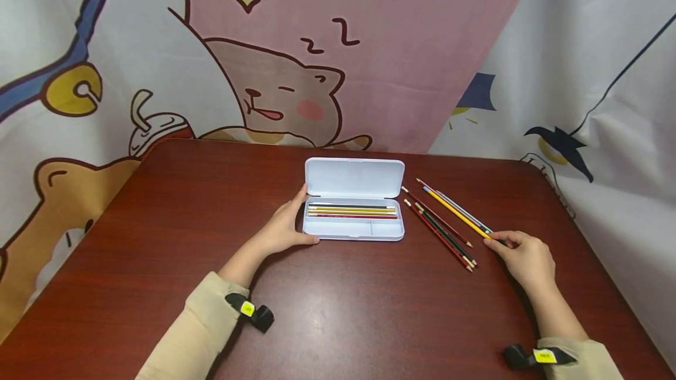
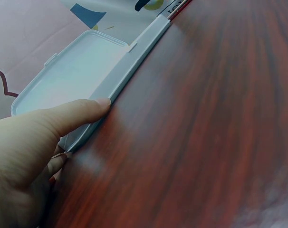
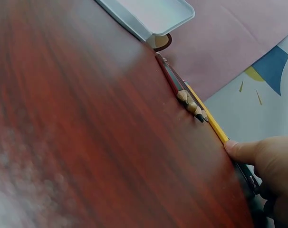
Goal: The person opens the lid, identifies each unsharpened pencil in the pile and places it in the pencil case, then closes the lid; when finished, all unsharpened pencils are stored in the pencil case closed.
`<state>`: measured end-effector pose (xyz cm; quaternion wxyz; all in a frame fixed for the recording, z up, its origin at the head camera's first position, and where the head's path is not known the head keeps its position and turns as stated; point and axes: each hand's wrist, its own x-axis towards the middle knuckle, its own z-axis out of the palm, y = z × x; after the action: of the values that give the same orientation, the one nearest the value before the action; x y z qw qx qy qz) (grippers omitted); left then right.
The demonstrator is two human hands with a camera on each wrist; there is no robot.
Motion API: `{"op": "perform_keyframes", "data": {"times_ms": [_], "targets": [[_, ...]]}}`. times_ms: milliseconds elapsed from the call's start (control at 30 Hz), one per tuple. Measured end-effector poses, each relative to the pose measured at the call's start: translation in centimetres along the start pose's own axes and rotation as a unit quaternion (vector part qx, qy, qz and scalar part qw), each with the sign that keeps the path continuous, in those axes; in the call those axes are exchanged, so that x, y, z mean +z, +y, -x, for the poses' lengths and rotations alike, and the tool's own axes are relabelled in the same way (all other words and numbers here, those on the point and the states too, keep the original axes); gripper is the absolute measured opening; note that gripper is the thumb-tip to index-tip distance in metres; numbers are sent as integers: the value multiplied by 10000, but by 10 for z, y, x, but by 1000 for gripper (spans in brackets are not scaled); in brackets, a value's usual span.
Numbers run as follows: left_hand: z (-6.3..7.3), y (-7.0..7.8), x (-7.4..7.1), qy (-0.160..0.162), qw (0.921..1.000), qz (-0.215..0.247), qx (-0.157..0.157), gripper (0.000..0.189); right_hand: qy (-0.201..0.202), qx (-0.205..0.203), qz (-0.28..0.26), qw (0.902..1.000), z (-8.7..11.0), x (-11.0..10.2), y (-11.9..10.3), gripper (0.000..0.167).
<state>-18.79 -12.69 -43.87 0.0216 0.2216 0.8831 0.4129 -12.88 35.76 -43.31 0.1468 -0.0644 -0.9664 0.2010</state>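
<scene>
A white pencil case (image 1: 338, 229) lies with its lid (image 1: 355, 177) raised. Several pencils (image 1: 351, 211) rest in its rear compartment; the front compartments hold nothing. My left hand (image 1: 280, 228) holds the case by its left end, with the thumb at the front edge and the fingers along the left side. In the left wrist view, the thumb (image 2: 82, 114) touches the case's front wall. My right hand (image 1: 528, 257) pinches a yellow pencil (image 1: 456, 211) near its lower right end, thumb against it. A bluish-grey pencil (image 1: 465, 211) lies alongside, its lower end hidden by the fingers.
Between the case and my right hand, several red and dark striped pencils (image 1: 440, 233) lie loosely side by side on the brown table (image 1: 338, 309). A printed cartoon curtain (image 1: 396, 75) hangs behind the table's far edge.
</scene>
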Motion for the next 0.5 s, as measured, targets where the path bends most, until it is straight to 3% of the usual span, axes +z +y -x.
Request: {"op": "perform_keyframes", "data": {"times_ms": [267,500], "targets": [[0,0,0,6,10000,15,-7,122,215,-75,-126,9997,0,0,-2,22],[0,-1,1,10,10000,13,-3,123,899,-289,-226,9953,-1,1,-5,12]]}}
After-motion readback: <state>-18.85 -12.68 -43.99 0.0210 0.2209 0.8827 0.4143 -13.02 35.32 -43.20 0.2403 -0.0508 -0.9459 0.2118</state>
